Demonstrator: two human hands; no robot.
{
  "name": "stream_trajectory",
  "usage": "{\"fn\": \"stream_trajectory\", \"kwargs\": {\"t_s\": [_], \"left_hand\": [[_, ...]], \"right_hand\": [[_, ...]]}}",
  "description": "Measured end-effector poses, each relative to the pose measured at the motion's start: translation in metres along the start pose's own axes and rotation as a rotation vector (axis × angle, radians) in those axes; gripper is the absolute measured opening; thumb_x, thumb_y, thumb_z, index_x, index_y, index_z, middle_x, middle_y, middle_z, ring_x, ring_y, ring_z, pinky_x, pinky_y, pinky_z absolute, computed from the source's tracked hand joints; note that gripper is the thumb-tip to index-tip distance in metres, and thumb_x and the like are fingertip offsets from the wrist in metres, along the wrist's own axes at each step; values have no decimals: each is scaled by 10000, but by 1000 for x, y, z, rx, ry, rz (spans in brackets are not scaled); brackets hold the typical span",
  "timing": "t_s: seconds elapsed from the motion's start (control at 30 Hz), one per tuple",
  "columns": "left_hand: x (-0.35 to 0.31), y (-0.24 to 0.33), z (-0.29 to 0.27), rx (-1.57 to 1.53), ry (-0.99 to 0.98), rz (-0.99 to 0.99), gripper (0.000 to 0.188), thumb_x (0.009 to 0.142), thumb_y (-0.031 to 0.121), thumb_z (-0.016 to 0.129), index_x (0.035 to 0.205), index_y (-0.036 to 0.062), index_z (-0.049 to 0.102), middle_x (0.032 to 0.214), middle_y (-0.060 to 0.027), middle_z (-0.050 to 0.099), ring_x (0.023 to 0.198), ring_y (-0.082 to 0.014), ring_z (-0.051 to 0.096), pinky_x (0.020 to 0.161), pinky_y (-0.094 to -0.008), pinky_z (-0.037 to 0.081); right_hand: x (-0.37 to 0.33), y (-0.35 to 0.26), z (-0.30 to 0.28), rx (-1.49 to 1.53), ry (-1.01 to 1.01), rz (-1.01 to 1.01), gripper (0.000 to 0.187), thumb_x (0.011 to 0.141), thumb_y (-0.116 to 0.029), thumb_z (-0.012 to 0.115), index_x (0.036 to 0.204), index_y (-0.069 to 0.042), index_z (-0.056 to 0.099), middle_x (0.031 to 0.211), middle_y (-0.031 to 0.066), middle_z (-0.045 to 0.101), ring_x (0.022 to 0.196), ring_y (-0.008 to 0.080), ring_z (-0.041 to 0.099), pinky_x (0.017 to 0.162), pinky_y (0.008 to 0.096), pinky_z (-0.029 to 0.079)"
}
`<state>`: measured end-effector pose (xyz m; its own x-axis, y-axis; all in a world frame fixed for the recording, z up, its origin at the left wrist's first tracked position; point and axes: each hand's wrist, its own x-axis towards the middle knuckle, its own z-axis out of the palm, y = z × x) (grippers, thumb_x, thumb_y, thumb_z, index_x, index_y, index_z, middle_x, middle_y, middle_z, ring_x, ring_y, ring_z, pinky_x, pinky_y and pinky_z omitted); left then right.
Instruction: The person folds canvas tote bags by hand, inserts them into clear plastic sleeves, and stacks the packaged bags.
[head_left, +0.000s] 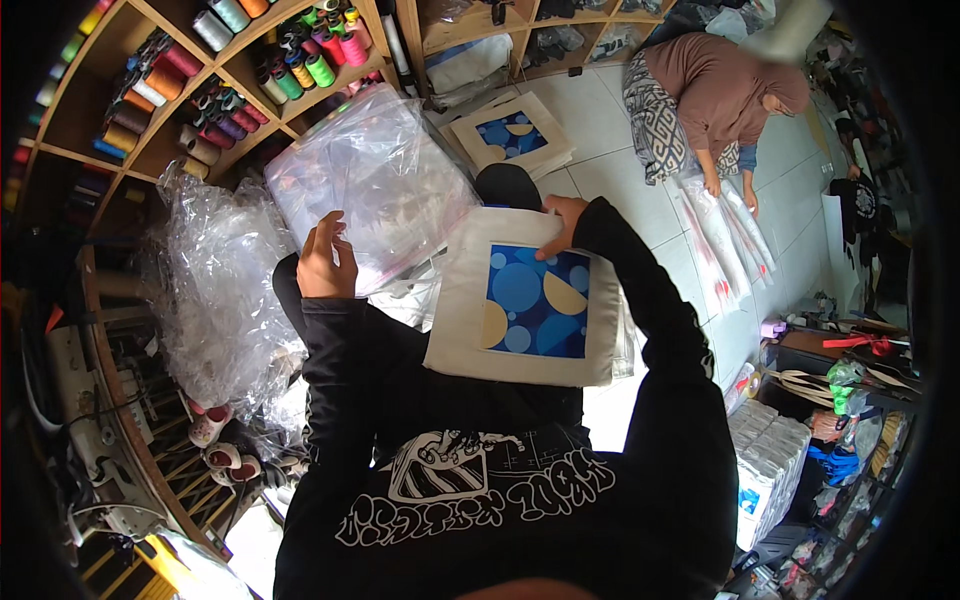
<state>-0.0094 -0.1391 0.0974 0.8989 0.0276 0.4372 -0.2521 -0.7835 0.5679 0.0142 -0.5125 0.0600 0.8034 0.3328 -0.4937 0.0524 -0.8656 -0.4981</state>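
Resting across my lap is a flat cream canvas bag with a blue panel of circles and half-circles. My right hand grips its upper right edge, thumb over the front face. More cream cloth layers show behind its right side. My left hand is raised at the near left edge of a stack of clear plastic bags, its fingers loosely bent and partly apart. Nothing shows in that hand. The plastic stack lies just beyond the canvas bag, to its left.
Crumpled clear plastic piles up at my left. A stack of similar canvas bags lies on the tiled floor ahead. Thread shelves stand far left. A person handles plastic-wrapped pieces at far right. Wrapped bundles sit near right.
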Motion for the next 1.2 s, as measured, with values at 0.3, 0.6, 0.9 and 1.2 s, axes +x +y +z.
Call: {"fn": "stream_trajectory", "kwargs": {"t_s": [0.3,0.6,0.9,1.2], "left_hand": [[8,3,2,25,36,40,148,791,77,593,939,81,612,853,-108,644,776,-266,642,653,-331,497],[12,-8,2,10,13,7,118,799,98,609,909,60,632,857,-117,648,753,-248,646,647,-317,496],[3,-24,-7,13,-12,11,124,806,85,598,914,38,638,845,-129,650,729,-238,651,648,-312,501],[-4,-27,-5,16,-2,34,111,792,82,619,897,46,629,816,-118,650,702,-232,654,627,-308,501]], "right_hand": [[-84,-27,-39,-10,-164,106,480,637,-402,755,834,22,650,739,159,631,728,247,618,661,335,454],[-209,-150,-63,-499,265,-267,151,613,-155,643,758,-128,614,726,42,518,712,207,542,680,378,395],[-191,-116,57,-236,-19,-415,253,603,-230,720,836,-153,655,1333,201,376,1305,449,222,958,643,265],[-151,-76,69,447,-173,-559,332,691,-178,733,939,-10,591,1119,132,524,992,289,561,862,339,452]]}}
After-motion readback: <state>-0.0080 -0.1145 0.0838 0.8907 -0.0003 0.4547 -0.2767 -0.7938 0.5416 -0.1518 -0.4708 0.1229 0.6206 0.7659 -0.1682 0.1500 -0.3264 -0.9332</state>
